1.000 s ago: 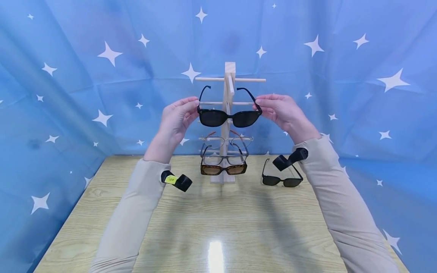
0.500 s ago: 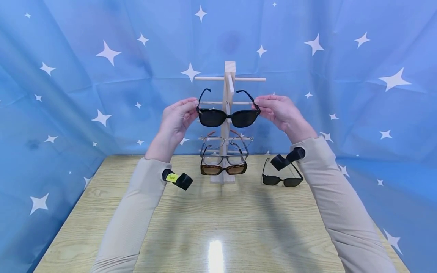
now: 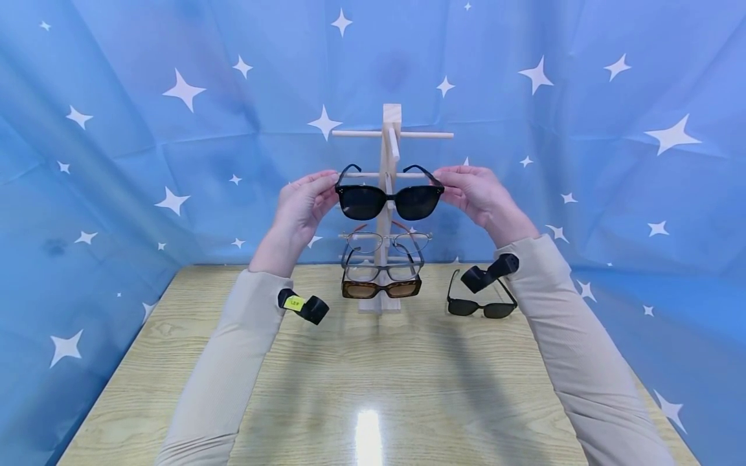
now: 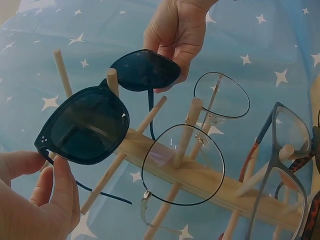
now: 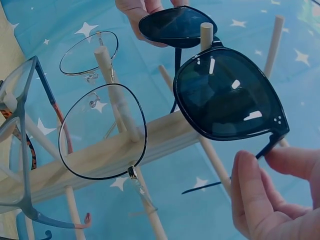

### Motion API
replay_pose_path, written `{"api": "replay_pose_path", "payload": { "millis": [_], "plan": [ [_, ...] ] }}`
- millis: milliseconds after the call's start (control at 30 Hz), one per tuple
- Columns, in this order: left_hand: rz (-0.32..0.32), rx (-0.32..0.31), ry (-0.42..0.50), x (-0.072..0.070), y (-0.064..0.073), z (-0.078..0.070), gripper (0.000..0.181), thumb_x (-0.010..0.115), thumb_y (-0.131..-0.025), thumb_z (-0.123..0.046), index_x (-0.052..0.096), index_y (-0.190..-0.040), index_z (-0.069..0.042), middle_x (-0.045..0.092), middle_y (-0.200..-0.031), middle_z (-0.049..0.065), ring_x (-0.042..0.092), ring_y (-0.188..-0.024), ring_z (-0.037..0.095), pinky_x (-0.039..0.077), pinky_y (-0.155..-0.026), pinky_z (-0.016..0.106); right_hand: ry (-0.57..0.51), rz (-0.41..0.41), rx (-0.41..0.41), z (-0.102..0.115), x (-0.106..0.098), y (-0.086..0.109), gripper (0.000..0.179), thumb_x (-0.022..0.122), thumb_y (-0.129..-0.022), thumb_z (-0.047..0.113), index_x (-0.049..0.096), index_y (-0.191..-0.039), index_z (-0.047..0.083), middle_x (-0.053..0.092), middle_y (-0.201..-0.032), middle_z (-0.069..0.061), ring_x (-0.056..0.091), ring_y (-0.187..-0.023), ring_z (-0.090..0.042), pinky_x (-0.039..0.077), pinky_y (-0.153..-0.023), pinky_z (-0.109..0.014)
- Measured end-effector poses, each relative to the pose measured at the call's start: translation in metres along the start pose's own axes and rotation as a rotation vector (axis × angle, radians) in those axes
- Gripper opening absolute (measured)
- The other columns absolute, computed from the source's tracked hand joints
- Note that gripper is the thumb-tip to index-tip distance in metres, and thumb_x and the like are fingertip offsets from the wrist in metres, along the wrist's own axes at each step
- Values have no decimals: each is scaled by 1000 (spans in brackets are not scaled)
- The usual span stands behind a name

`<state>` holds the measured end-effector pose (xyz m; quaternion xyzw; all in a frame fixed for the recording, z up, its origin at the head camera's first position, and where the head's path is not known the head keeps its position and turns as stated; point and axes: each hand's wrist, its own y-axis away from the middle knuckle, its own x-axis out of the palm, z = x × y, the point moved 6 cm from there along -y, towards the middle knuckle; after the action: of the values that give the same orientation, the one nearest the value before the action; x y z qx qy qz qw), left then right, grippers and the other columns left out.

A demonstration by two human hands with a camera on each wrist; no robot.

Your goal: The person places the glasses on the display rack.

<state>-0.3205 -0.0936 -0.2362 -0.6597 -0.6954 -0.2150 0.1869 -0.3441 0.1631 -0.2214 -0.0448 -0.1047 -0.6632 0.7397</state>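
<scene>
Black sunglasses point(image 3: 362, 202) are held level in front of the wooden display stand point(image 3: 392, 116), lenses facing me and temples pointing back. My left hand point(image 3: 300, 207) pinches them by the left temple near the hinge. On the other side, my right hand point(image 3: 480, 197) pinches the right temple the same way. Both wrist views show the bridge right at the end of a short wooden peg point(image 4: 112, 80). Just below on the stand sit thin metal-rimmed glasses point(image 5: 145, 125), then grey-framed glasses point(image 3: 365, 272), then tortoiseshell sunglasses point(image 3: 360, 290).
Another pair of black sunglasses point(image 3: 463, 307) lies with temples unfolded on the wood-grain table point(image 3: 373, 362), right of the stand's base. A bare crossbar point(image 3: 428, 136) crosses the stand near its top. Behind hangs a blue curtain point(image 3: 233, 97) with white stars.
The temple tips of the held sunglasses have dropped, so the frame has tilted toward level. The right hand has shifted slightly left and down; both hands keep their pinch.
</scene>
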Motion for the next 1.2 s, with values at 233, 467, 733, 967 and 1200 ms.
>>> {"api": "replay_pose_path", "payload": {
  "millis": [233, 467, 733, 967, 1200],
  "plan": [
    [0, -11, 0, -1, -1, 2, 5, 65, -86, 0, 68, -85, -4, 65, -76, 5, 62, -67, 11, 55, -70, 20, -1, -8, 0, 0, -1, 0, 14, 61, -89, 4, 68, -77, 6, 66, -78, -5, 65, -67, -13, 55, -66, -19],
    [1, -18, 1, -3, -3, 4, 5, 65, -87, -2, 69, -90, -2, 65, -79, 6, 62, -67, 11, 55, -71, 20, 13, -17, -1, 1, -2, 2, 7, 64, -88, 6, 68, -82, 4, 66, -78, -3, 63, -66, -12, 55, -65, -18],
    [33, -11, -101, -8, 2, 8, 13, 60, -91, -8, 61, -103, -1, 59, -91, 7, 61, -76, 12, 54, -75, 18, 74, -13, -15, -4, -10, 10, 10, 65, -88, 12, 63, -93, 4, 61, -87, -3, 61, -77, -13, 54, -77, -20],
    [50, 50, -242, -15, 8, 10, 9, 58, -93, -10, 62, -99, -5, 61, -90, 6, 61, -76, 12, 54, -77, 20, 49, 35, -56, -7, -18, 18, 7, 65, -88, 7, 63, -89, 1, 65, -84, -7, 66, -79, -16, 55, -76, -22],
    [71, 133, -353, -23, 17, 11, 10, 59, -93, -11, 62, -98, -4, 60, -89, 6, 62, -78, 14, 54, -78, 22, 88, 51, -52, -13, -26, 30, 4, 63, -89, 7, 65, -89, 3, 65, -86, -7, 65, -82, -15, 54, -79, -23]
  ]
}}
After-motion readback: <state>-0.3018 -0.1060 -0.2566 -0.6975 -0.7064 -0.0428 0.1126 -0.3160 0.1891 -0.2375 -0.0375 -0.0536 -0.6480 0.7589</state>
